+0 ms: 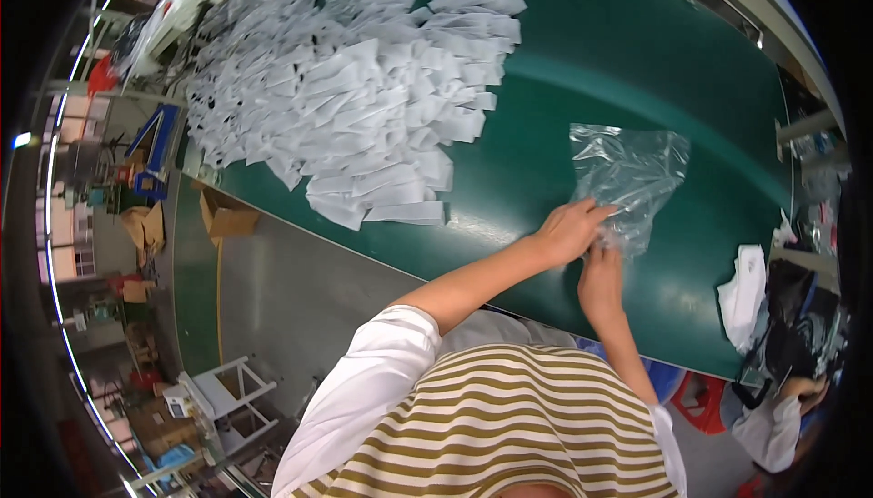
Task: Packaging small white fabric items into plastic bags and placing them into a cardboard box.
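Observation:
A clear plastic bag [627, 166] lies on the green table [518, 189], its near end between my two hands. My left hand [575, 230] has its fingers closed at the bag's near left edge. Just nearer to me, my right hand [602, 278] pinches the same end of the film, its fingertips close to the left ones. The fingertips are partly hidden by the hands. Left of the bag spreads a large heap of white flat packets [364, 116], some with small dark spots.
White folded cloth [744, 298] lies at the table's right edge, beside black items in clear plastic [791, 302]. Another person's sleeve [768, 430] shows at the lower right, near a red stool [700, 402]. An open cardboard box [227, 216] stands left of the table.

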`<state>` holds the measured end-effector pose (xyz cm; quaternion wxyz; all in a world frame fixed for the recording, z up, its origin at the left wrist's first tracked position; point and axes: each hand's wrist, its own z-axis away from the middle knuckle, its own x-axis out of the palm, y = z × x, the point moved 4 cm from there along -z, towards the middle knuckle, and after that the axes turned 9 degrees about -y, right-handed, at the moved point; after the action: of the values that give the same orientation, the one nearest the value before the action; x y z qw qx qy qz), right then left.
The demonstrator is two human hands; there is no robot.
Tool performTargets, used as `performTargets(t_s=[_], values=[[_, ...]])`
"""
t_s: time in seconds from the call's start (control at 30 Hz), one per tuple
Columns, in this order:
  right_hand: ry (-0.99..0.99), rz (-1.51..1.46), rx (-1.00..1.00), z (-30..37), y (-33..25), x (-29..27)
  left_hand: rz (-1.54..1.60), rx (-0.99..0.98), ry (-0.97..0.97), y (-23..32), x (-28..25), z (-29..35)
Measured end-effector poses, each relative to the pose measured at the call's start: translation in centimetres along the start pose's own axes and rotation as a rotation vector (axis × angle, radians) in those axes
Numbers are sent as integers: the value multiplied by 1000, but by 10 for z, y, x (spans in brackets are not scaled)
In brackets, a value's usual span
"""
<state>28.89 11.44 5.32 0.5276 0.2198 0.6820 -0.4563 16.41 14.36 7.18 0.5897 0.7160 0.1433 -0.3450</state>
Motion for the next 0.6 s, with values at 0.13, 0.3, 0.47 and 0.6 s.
performTargets(t_s=[0.13, 0.3, 0.47, 0.6], values=[[-164, -274, 3, 11, -39, -30, 241, 33, 115, -5, -24, 43], [-57, -529, -271, -42, -120, -2, 122, -263, 254, -74, -36, 175], [-172, -390, -412, -96, -190, 112, 16, -463, 362, -85, -75, 249], [-278, -379, -311, -96, -191, 153, -336, -389, 540, -86, -120, 263]])
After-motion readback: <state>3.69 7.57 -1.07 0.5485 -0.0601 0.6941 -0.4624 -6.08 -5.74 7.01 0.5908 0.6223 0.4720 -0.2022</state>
